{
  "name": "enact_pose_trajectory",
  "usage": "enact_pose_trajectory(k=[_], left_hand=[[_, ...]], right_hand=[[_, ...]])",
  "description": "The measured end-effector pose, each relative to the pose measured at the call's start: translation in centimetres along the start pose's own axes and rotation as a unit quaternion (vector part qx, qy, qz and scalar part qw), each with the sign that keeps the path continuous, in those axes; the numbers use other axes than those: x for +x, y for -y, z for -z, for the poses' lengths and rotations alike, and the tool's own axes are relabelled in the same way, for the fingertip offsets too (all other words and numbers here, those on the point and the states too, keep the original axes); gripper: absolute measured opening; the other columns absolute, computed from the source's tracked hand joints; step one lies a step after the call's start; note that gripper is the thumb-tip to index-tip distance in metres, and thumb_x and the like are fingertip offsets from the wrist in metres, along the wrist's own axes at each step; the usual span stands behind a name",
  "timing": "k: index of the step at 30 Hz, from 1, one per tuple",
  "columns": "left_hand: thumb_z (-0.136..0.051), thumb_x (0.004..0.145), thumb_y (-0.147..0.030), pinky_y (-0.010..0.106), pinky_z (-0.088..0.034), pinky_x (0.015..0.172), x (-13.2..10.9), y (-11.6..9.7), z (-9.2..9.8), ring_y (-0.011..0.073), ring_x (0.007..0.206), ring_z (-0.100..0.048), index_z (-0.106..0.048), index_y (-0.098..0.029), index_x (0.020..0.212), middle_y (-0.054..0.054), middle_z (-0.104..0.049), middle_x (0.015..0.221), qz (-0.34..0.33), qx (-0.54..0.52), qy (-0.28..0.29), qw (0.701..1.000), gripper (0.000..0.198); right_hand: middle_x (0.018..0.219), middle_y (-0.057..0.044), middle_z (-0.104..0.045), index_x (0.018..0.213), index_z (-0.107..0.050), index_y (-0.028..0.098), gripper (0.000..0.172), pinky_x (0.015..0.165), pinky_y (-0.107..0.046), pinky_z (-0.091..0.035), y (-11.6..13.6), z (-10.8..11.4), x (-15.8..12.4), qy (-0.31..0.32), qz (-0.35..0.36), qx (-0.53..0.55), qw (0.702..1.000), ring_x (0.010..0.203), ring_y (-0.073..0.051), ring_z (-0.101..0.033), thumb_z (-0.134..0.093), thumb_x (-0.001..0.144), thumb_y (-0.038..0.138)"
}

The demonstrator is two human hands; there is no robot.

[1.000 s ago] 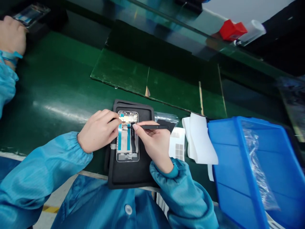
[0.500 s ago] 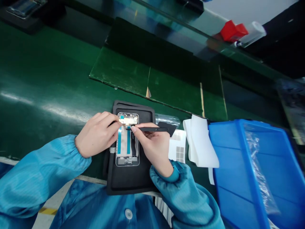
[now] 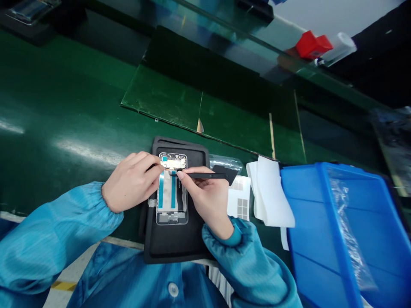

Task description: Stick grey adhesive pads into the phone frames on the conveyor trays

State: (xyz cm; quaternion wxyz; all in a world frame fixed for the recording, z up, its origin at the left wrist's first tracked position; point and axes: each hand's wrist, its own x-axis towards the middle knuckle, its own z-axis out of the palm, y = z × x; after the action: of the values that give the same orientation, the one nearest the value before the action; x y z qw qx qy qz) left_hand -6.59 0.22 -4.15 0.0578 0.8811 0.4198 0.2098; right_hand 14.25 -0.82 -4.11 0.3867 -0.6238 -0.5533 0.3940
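An opened phone frame (image 3: 172,201) with blue strips inside lies on a black tray (image 3: 176,239) at the table's near edge. My left hand (image 3: 131,182) rests on the frame's left upper edge, fingers curled and pressing it. My right hand (image 3: 205,194) pinches a thin black tool (image 3: 205,175). The tool lies level, and its tip touches the frame's upper part near the circuit board.
A blue bin (image 3: 346,231) with a plastic bag stands at the right. White sheets (image 3: 271,192) and a sticker sheet (image 3: 240,199) lie between tray and bin. A green mat (image 3: 180,100) lies beyond. Another tray with a phone (image 3: 30,10) sits far left. A red object (image 3: 310,42) is on the shelf.
A co-worker's hand at the far left has left the view. My hands and the tool have barely shifted on the phone frame.
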Motion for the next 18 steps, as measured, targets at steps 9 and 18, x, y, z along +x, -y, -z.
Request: enact_pose_trajectory(k=[9,18], left_hand=[[-0.050,0.096,-0.019,0.040,-0.050,0.076,-0.05,0.03,-0.01,0.0254,0.093,-0.061,-0.069,-0.014,0.103,0.011,-0.069,0.104,-0.001,0.003,0.002,1.000,0.021],[-0.052,0.094,-0.018,0.041,-0.051,0.075,-0.02,0.00,0.08,0.0258,0.093,-0.062,-0.071,-0.014,0.104,0.012,-0.069,0.104,0.004,-0.003,0.006,1.000,0.022]], right_hand=[[0.078,-0.004,-0.076,0.080,-0.075,0.020,0.016,0.056,-0.028,-0.057,0.11,-0.01,0.01,0.002,-0.004,0.006,1.000,0.064,-0.018,-0.070,-0.079,0.079,0.035],[0.078,-0.005,-0.076,0.081,-0.075,0.020,0.017,0.055,-0.028,-0.056,-0.03,0.00,0.04,0.002,0.007,-0.012,1.000,0.066,-0.019,-0.070,-0.079,0.079,0.036]])
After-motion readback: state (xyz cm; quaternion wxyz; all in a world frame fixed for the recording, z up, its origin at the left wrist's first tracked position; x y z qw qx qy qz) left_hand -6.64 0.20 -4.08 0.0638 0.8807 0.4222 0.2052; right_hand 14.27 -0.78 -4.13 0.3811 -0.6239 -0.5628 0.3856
